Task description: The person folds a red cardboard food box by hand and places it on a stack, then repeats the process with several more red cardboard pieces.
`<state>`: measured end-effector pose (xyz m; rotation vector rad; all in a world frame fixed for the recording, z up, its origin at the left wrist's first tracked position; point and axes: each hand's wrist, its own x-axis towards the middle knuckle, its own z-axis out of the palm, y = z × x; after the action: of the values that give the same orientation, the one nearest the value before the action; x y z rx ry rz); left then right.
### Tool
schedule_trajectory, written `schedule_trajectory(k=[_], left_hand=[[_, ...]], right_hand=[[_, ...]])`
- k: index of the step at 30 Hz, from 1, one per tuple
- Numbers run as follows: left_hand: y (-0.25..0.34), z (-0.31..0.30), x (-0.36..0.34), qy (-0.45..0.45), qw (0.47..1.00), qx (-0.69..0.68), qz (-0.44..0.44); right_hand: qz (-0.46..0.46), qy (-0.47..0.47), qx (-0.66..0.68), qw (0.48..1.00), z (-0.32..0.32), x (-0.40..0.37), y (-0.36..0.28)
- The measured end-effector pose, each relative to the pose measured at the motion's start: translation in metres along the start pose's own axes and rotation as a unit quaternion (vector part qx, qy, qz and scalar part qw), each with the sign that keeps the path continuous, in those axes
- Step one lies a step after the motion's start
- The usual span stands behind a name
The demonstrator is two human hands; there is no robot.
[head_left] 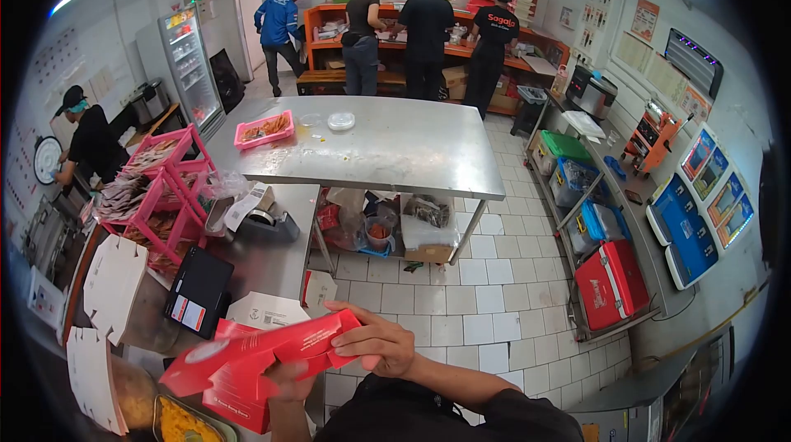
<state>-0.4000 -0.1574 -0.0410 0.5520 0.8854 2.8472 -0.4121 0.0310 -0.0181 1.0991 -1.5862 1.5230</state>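
Note:
A red cardboard food box [284, 343], partly folded with its flaps loose, is held up in front of my body. My right hand [383, 345] is closed around its right end, with the thumb below and the fingers over the upper edge. My left hand [290, 384] is at the lower side of the box, its thumb against the red card; motion blurs it and the box hides some of its fingers. Behind the box lies a white-and-red carton piece [265, 310] on the steel counter, close to a dark tablet [198, 290].
Stacked white cartons [115, 289] and a tray of yellow food [185, 421] are at my left. Pink crates [169, 187] hold packets. Ahead is a steel table [395, 141] with a pink tray [264, 129]. Several co-workers stand farther off. A red cooler [611, 285] is at right.

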Motion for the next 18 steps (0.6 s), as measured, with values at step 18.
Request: schedule_trajectory(k=[18], left_hand=[[0.018,0.022,0.002,0.124,0.98,-0.142,-0.057]], right_hand=[[0.059,-0.004,-0.046,0.997,0.008,0.0,0.002]])
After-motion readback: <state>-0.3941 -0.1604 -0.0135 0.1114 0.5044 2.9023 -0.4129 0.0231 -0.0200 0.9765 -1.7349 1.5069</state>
